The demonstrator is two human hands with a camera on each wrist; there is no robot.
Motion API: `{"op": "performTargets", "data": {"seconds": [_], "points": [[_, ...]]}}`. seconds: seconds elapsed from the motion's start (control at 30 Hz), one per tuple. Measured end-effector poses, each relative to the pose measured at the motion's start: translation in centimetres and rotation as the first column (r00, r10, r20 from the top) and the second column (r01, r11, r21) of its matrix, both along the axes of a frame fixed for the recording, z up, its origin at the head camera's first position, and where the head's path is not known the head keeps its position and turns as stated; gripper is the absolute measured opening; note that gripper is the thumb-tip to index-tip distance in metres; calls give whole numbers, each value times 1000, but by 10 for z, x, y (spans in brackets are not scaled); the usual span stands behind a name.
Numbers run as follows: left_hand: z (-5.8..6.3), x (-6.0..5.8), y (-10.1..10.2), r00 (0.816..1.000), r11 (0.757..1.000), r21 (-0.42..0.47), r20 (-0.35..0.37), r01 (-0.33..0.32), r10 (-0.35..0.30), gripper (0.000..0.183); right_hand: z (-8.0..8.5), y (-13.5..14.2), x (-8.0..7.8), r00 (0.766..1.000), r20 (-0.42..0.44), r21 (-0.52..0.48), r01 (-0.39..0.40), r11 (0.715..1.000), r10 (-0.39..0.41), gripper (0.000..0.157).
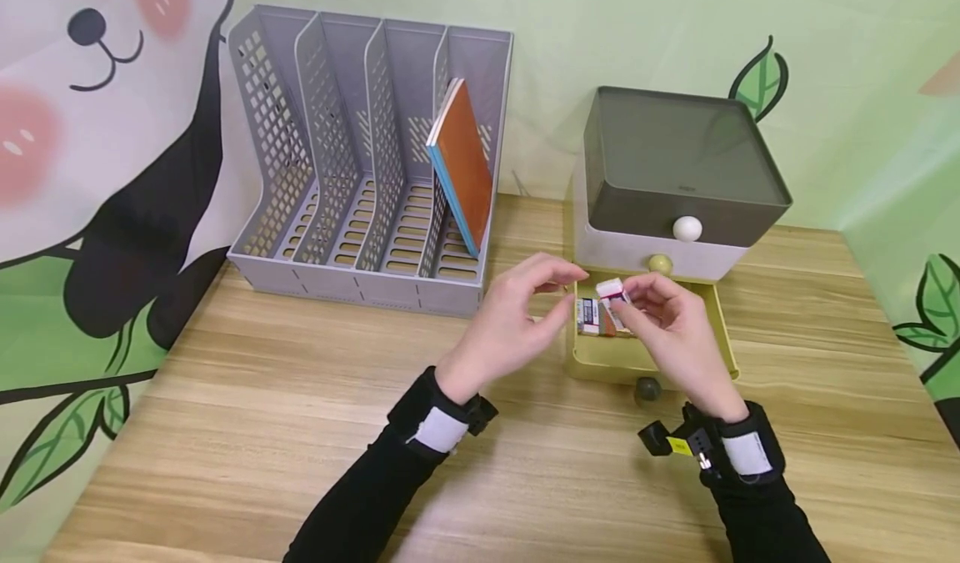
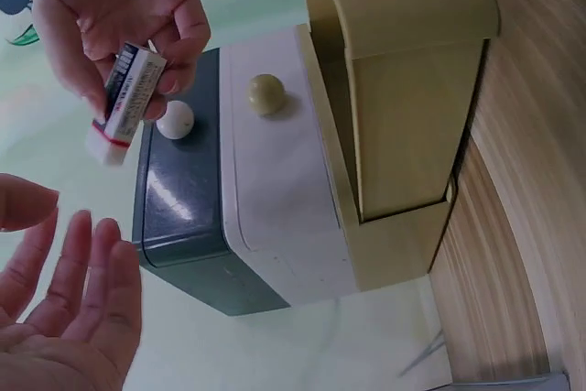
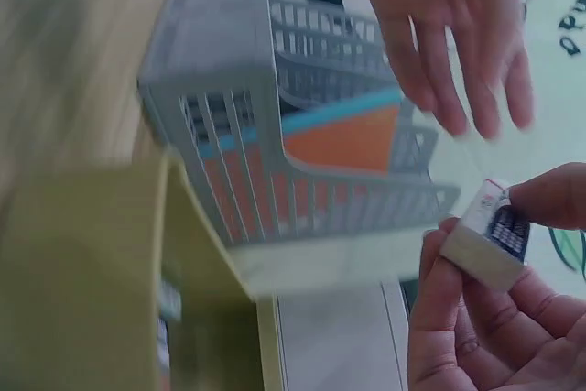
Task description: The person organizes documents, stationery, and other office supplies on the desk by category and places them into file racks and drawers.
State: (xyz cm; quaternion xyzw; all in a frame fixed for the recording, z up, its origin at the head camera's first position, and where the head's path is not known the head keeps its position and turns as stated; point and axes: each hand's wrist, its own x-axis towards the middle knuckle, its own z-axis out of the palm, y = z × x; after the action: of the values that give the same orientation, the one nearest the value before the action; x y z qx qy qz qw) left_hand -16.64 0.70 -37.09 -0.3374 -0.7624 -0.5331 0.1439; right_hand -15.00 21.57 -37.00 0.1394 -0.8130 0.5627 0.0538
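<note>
Between thumb and fingertips my right hand (image 1: 675, 334) pinches a white eraser (image 1: 611, 289) in a printed paper sleeve, held above the pulled-out yellow drawer (image 1: 607, 369). In the left wrist view the eraser (image 2: 134, 96) is tilted, its bare white end pointing down. My left hand (image 1: 517, 309) hovers at the drawer's left side, fingers loosely bent and thumb apart, holding nothing. Inside the drawer lie small printed sleeved items (image 1: 589, 317), partly hidden behind the right hand and the eraser.
Above the drawer, the desktop drawer unit (image 1: 682, 146) has a white and a dark grey tier with round knobs. To the left stands a grey file rack (image 1: 375, 288) with an orange-covered book (image 1: 467, 171) leaning in its right slot. Both stand on a wooden table (image 1: 300, 404) against a printed backdrop.
</note>
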Motion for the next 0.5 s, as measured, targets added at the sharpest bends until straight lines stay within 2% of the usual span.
{"op": "performTargets", "data": {"seconds": [0.13,0.27,0.37,0.5], "points": [[-3,0,4,1000,993,-111,3,-25,25,25,-1,15,-5,997,-36,72,76,994,-74,22],[-6,1,7,999,970,-242,31,-27,35,29,-2,28,-9,987,-81,135,148,980,-138,26],[-9,2,8,998,948,-316,33,-31,43,32,-4,35,-12,987,-89,156,146,977,-133,31],[-13,2,9,998,936,-352,39,-26,43,33,-7,43,-16,992,-65,175,116,978,-106,31]]}}
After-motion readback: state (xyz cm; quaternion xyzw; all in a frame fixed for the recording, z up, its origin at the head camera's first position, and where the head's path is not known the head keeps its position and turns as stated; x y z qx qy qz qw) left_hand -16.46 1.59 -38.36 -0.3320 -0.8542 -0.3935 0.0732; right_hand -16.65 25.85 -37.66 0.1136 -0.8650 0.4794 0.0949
